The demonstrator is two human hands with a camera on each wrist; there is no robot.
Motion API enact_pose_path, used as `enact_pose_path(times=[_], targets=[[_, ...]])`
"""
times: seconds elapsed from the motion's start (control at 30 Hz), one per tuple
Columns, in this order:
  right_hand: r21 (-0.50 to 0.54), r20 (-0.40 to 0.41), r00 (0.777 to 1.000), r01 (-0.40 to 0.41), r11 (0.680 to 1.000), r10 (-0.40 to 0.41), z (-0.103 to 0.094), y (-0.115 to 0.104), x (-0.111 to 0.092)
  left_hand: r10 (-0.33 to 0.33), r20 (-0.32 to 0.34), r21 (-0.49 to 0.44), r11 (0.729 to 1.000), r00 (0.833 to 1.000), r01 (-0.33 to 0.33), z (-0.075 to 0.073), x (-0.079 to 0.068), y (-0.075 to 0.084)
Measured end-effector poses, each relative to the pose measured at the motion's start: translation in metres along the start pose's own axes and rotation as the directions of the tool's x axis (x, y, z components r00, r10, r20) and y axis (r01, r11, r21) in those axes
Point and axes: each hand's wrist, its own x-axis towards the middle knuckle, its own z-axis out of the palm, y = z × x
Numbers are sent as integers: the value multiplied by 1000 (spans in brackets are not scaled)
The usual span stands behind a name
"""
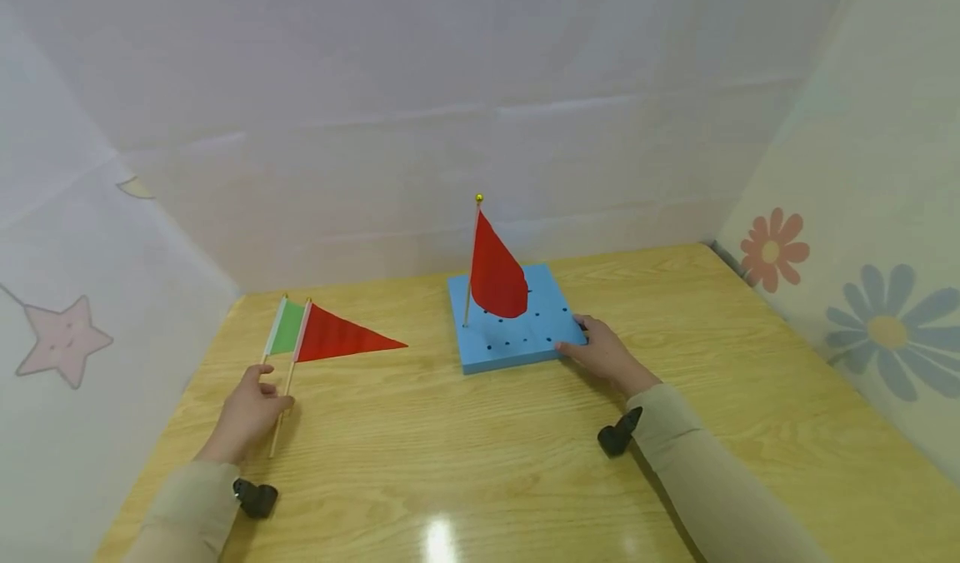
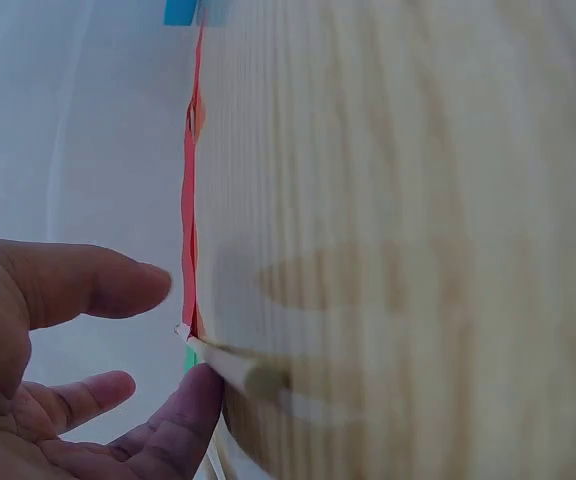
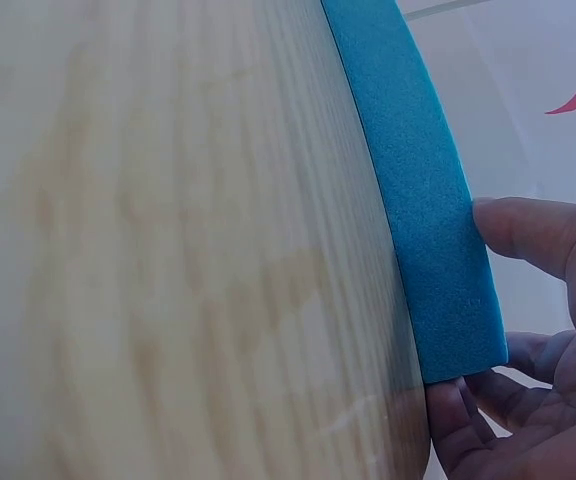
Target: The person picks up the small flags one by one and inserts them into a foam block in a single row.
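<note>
A red triangular flag (image 1: pixel 339 335) lies on the table at the left, its thin wooden stick pointing toward me. Beside it is a green flag (image 1: pixel 287 327), partly covered by the red one. My left hand (image 1: pixel 249 405) reaches over the sticks with thumb and fingers spread; a fingertip is right at the wooden stick (image 2: pixel 230 368) in the left wrist view. My right hand (image 1: pixel 600 351) holds the near right corner of a blue foam block (image 1: pixel 517 355), thumb at its top edge and fingers against its side. Another red flag (image 1: pixel 498 271) stands upright in the block's left part.
Several small dark holes dot the block's top. The wooden table (image 1: pixel 420 455) ends against a white cloth backdrop (image 1: pixel 360 196). At the right hangs cloth printed with flowers (image 1: pixel 887 331). A small black device (image 1: pixel 256 498) sits at each cuff.
</note>
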Motion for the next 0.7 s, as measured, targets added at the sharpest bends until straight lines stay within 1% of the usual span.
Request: enact_pose_path(times=[0.07, 0.2, 0.4, 0.6, 0.7], targets=[[1, -5, 1000, -1, 1000, 1, 0, 0, 0, 14, 15, 39, 999, 1000, -15, -2, 2, 1], [5, -6, 1000, 4, 1000, -4, 0, 0, 1, 30, 14, 106, 994, 999, -31, -5, 6, 1], [-5, -6, 1000, 7, 1000, -7, 0, 1, 1, 36, 13, 140, 989, 999, -38, -5, 10, 0], [-16, -7, 1000, 10, 1000, -10, -1, -3, -1, 37, 17, 155, 987, 999, -40, -8, 9, 0], [-2, -6, 1000, 3, 1000, -3, -2, -4, -2, 43, 27, 170, 984, 999, -47, -8, 9, 0]])
